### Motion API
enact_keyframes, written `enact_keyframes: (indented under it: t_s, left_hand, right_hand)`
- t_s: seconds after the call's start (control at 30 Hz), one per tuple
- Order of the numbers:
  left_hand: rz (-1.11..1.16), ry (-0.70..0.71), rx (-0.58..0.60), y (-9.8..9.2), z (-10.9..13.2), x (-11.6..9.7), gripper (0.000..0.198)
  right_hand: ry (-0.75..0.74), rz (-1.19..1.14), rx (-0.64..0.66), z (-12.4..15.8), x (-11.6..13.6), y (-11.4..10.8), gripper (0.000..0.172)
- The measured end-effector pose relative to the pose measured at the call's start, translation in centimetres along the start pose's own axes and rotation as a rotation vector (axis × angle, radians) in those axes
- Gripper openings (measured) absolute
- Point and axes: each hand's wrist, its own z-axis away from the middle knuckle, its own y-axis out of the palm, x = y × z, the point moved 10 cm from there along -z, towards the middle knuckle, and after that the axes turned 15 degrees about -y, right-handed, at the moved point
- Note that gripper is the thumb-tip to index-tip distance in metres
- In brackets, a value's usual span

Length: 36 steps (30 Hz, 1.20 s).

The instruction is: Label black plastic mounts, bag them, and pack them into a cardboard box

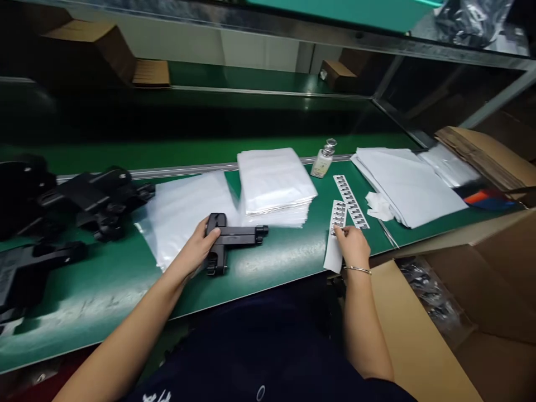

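Note:
A black T-shaped plastic part is gripped by my left hand, its thumb on top, over the green bench. On the right, my right hand is closed in a pinch at a strip of printed labels; whatever sits between the fingertips is too small to name. A second label strip lies just behind it. Between my hands and farther back is a stack of white plastic bags, with a loose clear bag beside it on the left.
Several black parts lie at the left. A bottle, crumpled tissue, tweezers and white sheets are at the right. An open cardboard box stands below the bench edge. A metal-edged shelf runs overhead.

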Motion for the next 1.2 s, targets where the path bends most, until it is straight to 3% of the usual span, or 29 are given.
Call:
enact_keyframes:
  t_s: [0.1,0.17,0.23,0.27,0.33,0.43,0.53,0.6,0.67,0.83,0.93,1.03,1.13,1.2]
  left_hand:
    - [-0.258,0.064,-0.160,-1.0,0.3,-0.8,0.074]
    - [-0.415,0.205,-0.316,-1.6,2.0,-3.1,0.071]
    - [-0.485,0.368,-0.385,-0.8,4.1,-5.7,0.062]
    - [-0.485,0.423,-0.351,0.3,4.9,-6.7,0.055]
    - [-0.488,0.474,-0.167,4.3,5.8,-8.0,0.042]
    - [-0.625,0.574,0.193,13.5,7.4,-8.6,0.034]
    - [-0.843,0.673,0.412,21.8,8.9,-7.7,0.039]
    - [-0.970,0.668,0.475,25.2,9.3,-6.3,0.049]
    - [-1.029,0.663,0.535,27.1,9.9,-5.1,0.052]
    - [-0.973,0.697,0.655,27.3,12.0,-4.2,0.048]
    - [-0.801,0.629,0.596,25.9,11.0,-5.7,0.045]
    - [-0.521,0.419,0.557,24.7,9.0,-6.7,0.051]
    - [-0.169,0.143,0.775,25.8,8.4,-5.9,0.056]
    - [0.013,0.032,0.828,26.4,8.2,-5.6,0.046]
  right_hand:
    - [0.042,0.022,0.069,-0.4,-0.7,1.1,0.043]
    - [0.036,0.020,0.048,-0.2,-0.4,1.3,0.043]
    - [0.049,0.026,0.003,0.1,-0.4,1.1,0.048]
    - [0.048,0.027,-0.008,0.2,-0.4,1.0,0.049]
    - [0.016,0.014,0.012,0.4,-0.1,1.4,0.044]
    - [-0.103,-0.049,0.068,0.9,1.1,2.2,0.027]
    - [-0.207,-0.139,0.056,2.9,1.7,2.3,0.017]
    - [-0.209,-0.136,0.012,4.9,1.2,2.1,0.018]
    - [-0.192,-0.101,-0.010,7.0,0.3,2.1,0.019]
    - [-0.214,-0.270,0.005,10.1,-0.4,4.1,0.017]
    - [-0.184,-0.565,-0.095,10.4,-0.9,4.2,0.015]
    - [-0.182,-0.928,-0.225,10.1,-1.0,3.6,0.021]
    - [-0.223,-1.142,-0.228,9.6,0.0,3.6,0.027]
    - [-0.256,-1.142,-0.236,9.2,0.5,3.5,0.030]
